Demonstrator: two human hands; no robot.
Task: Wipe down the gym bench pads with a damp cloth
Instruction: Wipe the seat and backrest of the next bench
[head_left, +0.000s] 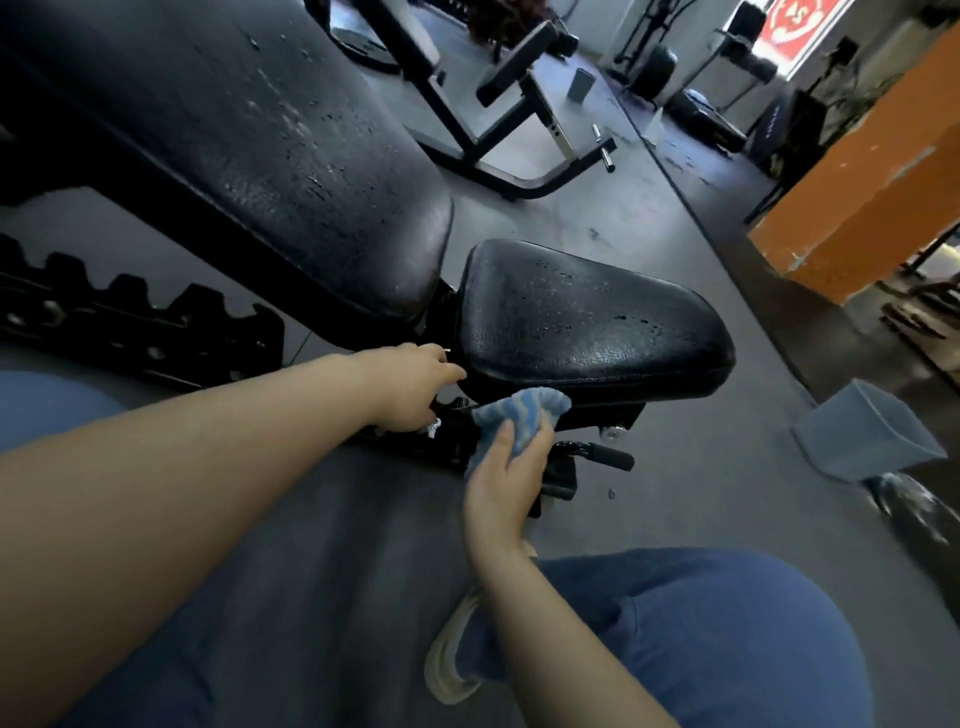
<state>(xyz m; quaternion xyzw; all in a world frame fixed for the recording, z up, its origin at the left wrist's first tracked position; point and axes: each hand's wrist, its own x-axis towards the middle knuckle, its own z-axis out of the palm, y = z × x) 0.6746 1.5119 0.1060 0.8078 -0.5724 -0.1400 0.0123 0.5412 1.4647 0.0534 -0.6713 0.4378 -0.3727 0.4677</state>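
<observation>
Hands are working apart: the right hand (501, 483) is pinching the soft, floppy, light blue cloth (519, 418) against the seat pad (587, 317) edge just above it, while the left hand (410, 387) is reaching under the pad, fingers hidden.

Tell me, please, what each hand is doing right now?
Left hand: at the bench frame by the seat pad; whether it grips anything cannot be told.
Right hand: holding the blue striped cloth against the seat pad's near edge.
</observation>
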